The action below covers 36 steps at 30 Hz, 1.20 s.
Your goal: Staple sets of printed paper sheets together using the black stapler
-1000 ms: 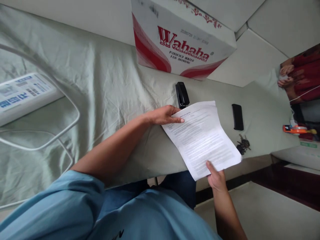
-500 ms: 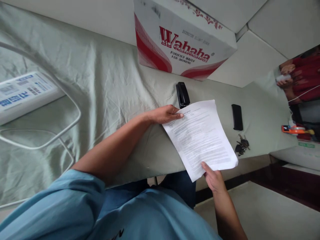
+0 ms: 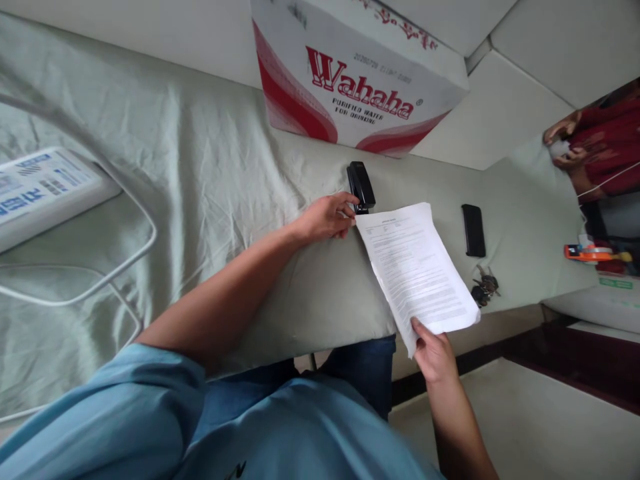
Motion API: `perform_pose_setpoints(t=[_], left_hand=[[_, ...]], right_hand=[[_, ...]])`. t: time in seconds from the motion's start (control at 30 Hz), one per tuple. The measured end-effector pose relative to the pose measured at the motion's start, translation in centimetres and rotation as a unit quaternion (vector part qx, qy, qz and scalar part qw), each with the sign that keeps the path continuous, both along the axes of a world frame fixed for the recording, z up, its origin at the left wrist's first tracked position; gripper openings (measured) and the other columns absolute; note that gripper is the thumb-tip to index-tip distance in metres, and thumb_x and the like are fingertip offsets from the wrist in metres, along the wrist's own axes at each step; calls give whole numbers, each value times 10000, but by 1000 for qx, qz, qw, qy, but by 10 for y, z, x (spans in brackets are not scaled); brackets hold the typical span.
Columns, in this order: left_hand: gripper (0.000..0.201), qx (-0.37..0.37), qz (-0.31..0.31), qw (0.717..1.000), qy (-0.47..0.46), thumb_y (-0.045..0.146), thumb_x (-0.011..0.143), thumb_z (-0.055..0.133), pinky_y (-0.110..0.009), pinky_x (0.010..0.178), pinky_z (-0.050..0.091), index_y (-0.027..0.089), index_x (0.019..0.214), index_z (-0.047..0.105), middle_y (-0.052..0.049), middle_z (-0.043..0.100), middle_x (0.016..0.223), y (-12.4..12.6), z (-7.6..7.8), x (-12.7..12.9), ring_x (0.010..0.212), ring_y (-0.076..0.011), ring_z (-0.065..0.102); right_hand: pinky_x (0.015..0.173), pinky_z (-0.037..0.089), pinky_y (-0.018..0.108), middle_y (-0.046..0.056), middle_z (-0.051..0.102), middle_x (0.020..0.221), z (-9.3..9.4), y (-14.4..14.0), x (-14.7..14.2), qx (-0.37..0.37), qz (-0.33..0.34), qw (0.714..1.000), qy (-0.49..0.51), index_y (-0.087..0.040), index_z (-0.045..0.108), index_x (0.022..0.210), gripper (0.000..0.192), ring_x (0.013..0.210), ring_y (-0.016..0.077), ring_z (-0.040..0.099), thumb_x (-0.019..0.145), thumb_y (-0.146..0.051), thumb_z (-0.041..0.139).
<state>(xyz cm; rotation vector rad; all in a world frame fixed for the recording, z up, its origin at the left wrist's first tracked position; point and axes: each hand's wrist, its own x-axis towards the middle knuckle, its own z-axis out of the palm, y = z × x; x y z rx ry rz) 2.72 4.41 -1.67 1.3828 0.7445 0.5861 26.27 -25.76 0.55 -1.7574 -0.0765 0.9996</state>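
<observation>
Paper sheets (image 3: 417, 270) lie right of centre on the cloth-covered bench (image 3: 225, 173), pinched at their lower edge by the right hand (image 3: 434, 353). The left hand (image 3: 327, 217), fingers loosely curled, touches the black stapler (image 3: 361, 186) just above the sheets' top corner.

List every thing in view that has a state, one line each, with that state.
Left hand: fingertips at the black stapler, not gripping it.
Right hand: pinching the white printed paper sheets' near edge.
White printed paper sheets: held, raised off the cloth.
Black stapler: closed, lying flat.
Red-and-white cardboard water box: closed.
Black phone: lying flat.
Bunch of keys: loose on the cloth.
</observation>
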Motion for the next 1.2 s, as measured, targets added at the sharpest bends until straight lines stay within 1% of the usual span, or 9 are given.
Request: perform_pose_setpoints(t=[0.13,0.2,0.33,0.4,0.47,0.63,1.0,1.1,1.2], left_hand=[[383,-1,46,999,-13,166,891,621,-275,521,502,136,1270,572,-101,741,1023,0,-5,3,585,-123,639],[376,41,82,996,10,124,896,549,-282,557,529,122,1271,581,-123,745,1069,0,-9,4,632,-133,659],[445,255,145,953,74,55,895,443,-401,967,579,146,1273,662,-146,730,1295,1,-14,2,1071,-214,724],[576,356,125,923,73,7,879,394,-461,1165,465,158,1373,648,-146,646,1494,2,-15,0,1361,-243,613],[691,405,77,908,73,-30,853,374,-473,1242,381,173,1474,600,-126,552,1619,2,-15,-1,1517,-242,483],[817,404,-4,899,168,-63,837,374,-556,1297,238,297,1545,565,-30,499,1671,-1,-13,2,1610,-232,349],[835,394,-3,887,239,-63,837,413,-683,1295,71,386,1519,590,29,527,1644,-5,-7,3,1610,-266,348],[808,388,9,890,240,-49,851,411,-689,1296,65,382,1507,603,28,545,1631,-6,-8,3,1603,-276,359],[760,397,-2,896,201,-17,889,392,-642,1300,164,347,1531,578,-6,520,1654,-3,-11,0,1567,-254,425]], right_hand=[[1057,637,428,52,813,1246,3,10,-3,12,9,1000,-14,-247,782,1261,691,1265,304,724,616,-375,994],[1064,632,426,57,797,1290,4,13,-5,19,9,1000,-17,-249,764,1297,715,1293,299,708,630,-371,990],[1076,623,484,79,773,1342,5,17,-9,24,16,999,-29,-243,724,1369,777,1314,320,693,649,-385,980],[1078,618,503,86,776,1333,5,19,-11,25,22,999,-34,-239,707,1397,802,1302,328,699,658,-403,974],[1073,620,502,85,780,1323,3,21,-13,27,25,999,-35,-241,695,1415,820,1277,326,713,662,-413,971],[1035,635,460,76,792,1296,0,27,-17,31,21,999,-25,-248,692,1418,826,1239,309,730,658,-406,975],[931,660,430,80,787,1304,-4,33,-21,35,33,999,-16,-263,677,1437,832,1192,300,747,670,-415,962],[873,672,426,88,779,1320,-4,31,-22,31,41,999,0,-262,685,1425,809,1166,303,753,678,-404,960],[936,659,416,90,770,1343,-5,22,-22,38,20,999,12,-244,707,1391,772,1207,288,736,676,-374,969]])
